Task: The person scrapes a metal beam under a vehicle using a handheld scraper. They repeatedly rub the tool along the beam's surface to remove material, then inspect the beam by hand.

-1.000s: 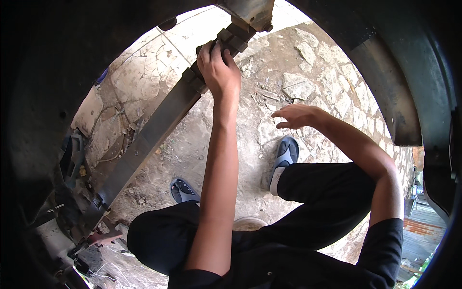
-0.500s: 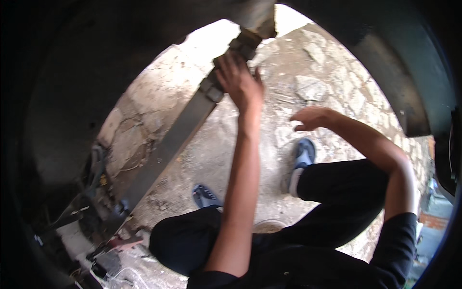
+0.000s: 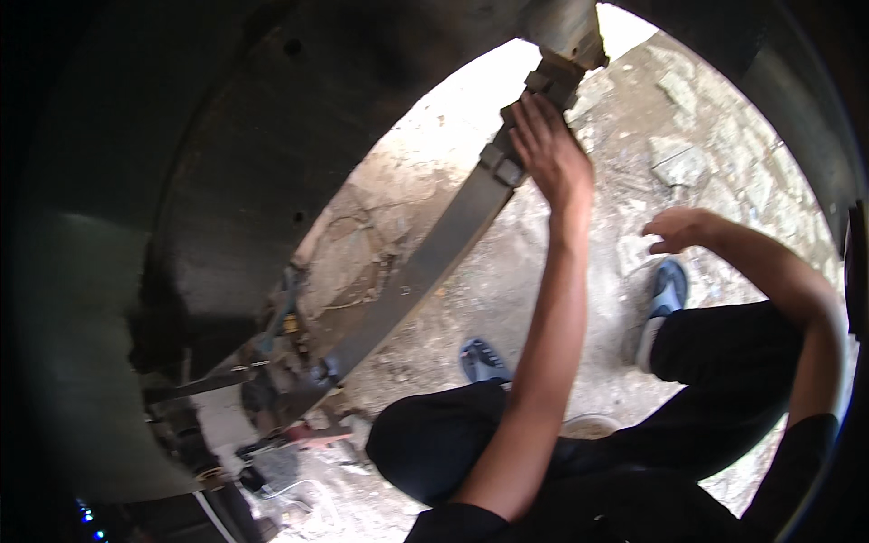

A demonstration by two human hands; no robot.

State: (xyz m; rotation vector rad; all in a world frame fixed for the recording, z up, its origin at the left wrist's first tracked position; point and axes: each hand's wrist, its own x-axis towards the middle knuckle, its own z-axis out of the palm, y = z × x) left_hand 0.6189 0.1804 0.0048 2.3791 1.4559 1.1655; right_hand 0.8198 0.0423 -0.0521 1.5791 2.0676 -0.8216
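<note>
A long grey metal bar, which looks like a leaf spring [image 3: 444, 240], slants from the lower left up to the far middle. Stacked shorter plates and a clamp [image 3: 500, 166] thicken its upper part. My left hand [image 3: 557, 158] lies against those plates with its fingers stretched out, touching them but not wrapped round. Nothing shows between its fingers. Away from the bar, my right hand [image 3: 679, 229] hangs in the air above my right foot, fingers loosely apart, holding nothing.
Dark curved metal [image 3: 235, 172] rises close on the left, with more dark panelling at the upper right. Rough stony ground [image 3: 715, 172] lies below. At the lower left are a reddish part [image 3: 317, 434] and a thin white cable [image 3: 299, 489]. A pale round rim [image 3: 590, 423] shows between my legs.
The whole view has swung left, so the bar and my arms sit farther right in the picture. My left hand stays on the plates; my right hand keeps its pose.
</note>
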